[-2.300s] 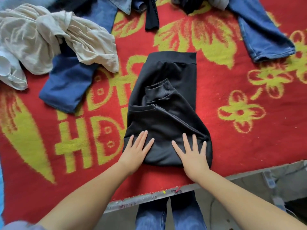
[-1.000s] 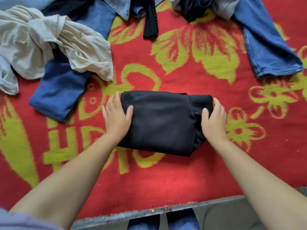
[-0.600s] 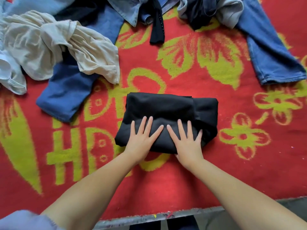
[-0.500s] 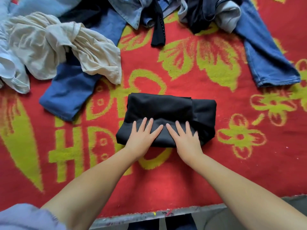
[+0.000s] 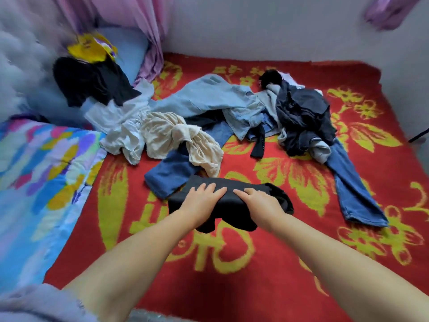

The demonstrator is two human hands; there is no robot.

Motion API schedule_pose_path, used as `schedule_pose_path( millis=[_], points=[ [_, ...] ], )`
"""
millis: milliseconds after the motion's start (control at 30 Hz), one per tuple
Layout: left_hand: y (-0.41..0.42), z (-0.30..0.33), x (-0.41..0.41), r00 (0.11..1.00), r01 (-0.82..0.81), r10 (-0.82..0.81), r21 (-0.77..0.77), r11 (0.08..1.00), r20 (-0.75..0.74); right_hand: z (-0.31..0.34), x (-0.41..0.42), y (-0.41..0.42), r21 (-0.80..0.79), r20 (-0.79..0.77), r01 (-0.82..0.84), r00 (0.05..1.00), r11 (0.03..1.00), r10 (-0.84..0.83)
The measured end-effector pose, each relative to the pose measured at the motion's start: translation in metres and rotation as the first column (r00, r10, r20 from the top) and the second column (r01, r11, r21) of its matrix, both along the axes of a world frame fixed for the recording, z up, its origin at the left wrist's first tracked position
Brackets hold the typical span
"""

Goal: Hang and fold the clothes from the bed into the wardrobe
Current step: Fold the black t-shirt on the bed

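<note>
1. Pale walls close off the far side of a room, with pink-purple curtains hanging at the far left corner.
2. Filling most of the view is the bed, covered by a red blanket patterned with yellow flowers.
3. Along the bed's left edge lies a bright multicoloured quilt, and beyond it a light blue pillow.
4. Across the far middle sprawls a heap of loose clothes: light denim shirt, cream top, white garment, dark grey pile.
5. Blue jeans stretch out on the right, well apart from a second darker blue pair beside the cream top.
6. Black clothing rests on the pillow, with something yellow behind it.
7. Near the middle, a folded black garment is raised above the blanket, its lower edges drooping.
8. Left hand and right hand sit side by side on it, close together, fingers over the top and gripping the bundle.
</note>
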State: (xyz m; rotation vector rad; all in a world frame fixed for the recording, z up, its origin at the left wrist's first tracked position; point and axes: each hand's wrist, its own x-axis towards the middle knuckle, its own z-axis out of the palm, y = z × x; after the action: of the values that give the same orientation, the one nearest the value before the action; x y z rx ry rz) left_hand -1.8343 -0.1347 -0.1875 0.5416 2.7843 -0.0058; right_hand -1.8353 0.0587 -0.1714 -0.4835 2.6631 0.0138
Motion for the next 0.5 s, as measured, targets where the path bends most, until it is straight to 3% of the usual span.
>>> schedule_pose_path(
  millis=[133,233,333,500],
  points=[
    [-0.057,0.040,0.058,0.970,-0.236,0.236,-0.007,0.972,-0.055,0.038,0.011,-0.061,-0.021,-0.047,-0.255,0.966,0.967,0.254],
    [-0.097,0.060,0.121,0.899,-0.429,0.427,-0.007,0.903,-0.095,0.058,0.036,-0.113,-0.031,-0.080,-0.456,0.888,0.890,0.452],
    [-0.129,0.072,0.199,0.793,-0.604,0.600,-0.002,0.797,-0.108,0.071,0.078,-0.166,-0.016,-0.105,-0.628,0.775,0.778,0.624],
    [-0.164,0.090,0.355,0.544,-0.838,0.837,0.006,0.545,-0.060,0.083,0.188,-0.252,0.010,-0.096,-0.858,0.510,0.514,0.855]
  ],
)
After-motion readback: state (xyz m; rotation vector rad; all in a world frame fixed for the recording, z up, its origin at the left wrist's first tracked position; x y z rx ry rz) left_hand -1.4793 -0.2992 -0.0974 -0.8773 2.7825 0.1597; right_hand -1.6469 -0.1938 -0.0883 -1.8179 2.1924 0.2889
